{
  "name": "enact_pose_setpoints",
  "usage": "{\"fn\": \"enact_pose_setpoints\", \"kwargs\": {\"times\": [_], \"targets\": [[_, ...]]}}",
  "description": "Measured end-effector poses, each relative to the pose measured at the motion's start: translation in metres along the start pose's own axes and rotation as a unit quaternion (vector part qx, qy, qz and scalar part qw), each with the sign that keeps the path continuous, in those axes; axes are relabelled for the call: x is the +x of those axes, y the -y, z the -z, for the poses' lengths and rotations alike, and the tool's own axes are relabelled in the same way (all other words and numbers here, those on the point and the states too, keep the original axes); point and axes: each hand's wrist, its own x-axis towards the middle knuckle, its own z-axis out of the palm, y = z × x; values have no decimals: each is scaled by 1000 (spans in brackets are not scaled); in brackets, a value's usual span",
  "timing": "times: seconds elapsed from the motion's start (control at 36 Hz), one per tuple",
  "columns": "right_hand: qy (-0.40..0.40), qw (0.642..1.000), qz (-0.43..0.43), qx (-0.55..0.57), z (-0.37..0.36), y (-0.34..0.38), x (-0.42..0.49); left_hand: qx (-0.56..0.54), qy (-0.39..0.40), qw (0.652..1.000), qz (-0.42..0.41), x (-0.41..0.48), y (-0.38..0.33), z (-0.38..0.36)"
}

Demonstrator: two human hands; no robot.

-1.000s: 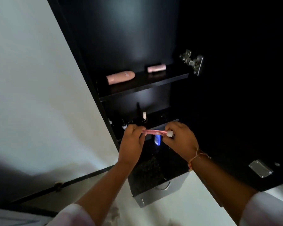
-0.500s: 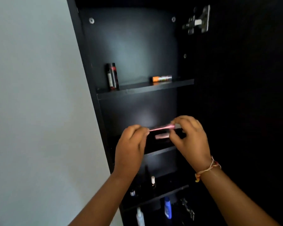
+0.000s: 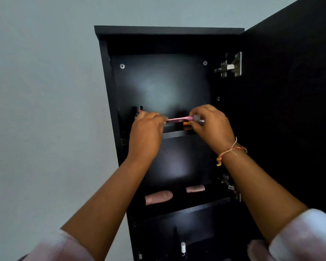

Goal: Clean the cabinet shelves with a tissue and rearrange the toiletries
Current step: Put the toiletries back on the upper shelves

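**Pink tube held at both ends, level with the upper shelf**

Obs. 1: The pink tube [image 3: 179, 119] lies roughly level, just above the front edge of the upper shelf [image 3: 177, 133] of the black cabinet [image 3: 109, 81]. It spans the gap between the two hands.

Obs. 2: The left hand [image 3: 147, 129] has its fingers curled round the tube's flat end. The right hand [image 3: 211, 125] pinches the other end at the grey cap [image 3: 196, 117]. Both hands are clamped on the tube, with only its middle stretch visible between them.

Obs. 3: A dark bottle [image 3: 138, 110] stands on the upper shelf at its left end, partly hidden behind the left hand. An orange item [image 3: 186, 125] lies on the upper shelf, directly behind the tube and mostly covered.

Obs. 4: One shelf below the upper shelf lie a rounded pink case [image 3: 158, 197] and, further right and back, a smaller pink piece [image 3: 195, 188]. Lower again there is a white-capped bottle [image 3: 183, 247].

Obs. 5: The open door [image 3: 290, 91] hangs to the right of the upper shelf, with a metal hinge [image 3: 231, 65] above it. A thread band [image 3: 231, 150] is on the right wrist.

Labels: The pink case bears a small mark, too small to read. No writing on the tube can be made out.
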Motion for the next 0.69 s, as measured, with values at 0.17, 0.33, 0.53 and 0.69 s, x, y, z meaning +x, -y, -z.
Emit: {"fn": "enact_pose_setpoints", "kwargs": {"times": [0.17,0.33,0.53,0.69], "targets": [[99,995,-9,-1,-5,-9,18,-18,63,996,57,9,11,-9],[135,991,-6,3,-6,-12,26,-51,80,991,94,9,14,-12],[137,991,-8,-1,-13,-14,26,-43,116,984,125,10,15,-13],[116,992,-43,16,-16,-14,20,-12,119,986,114,8,12,-9]]}}
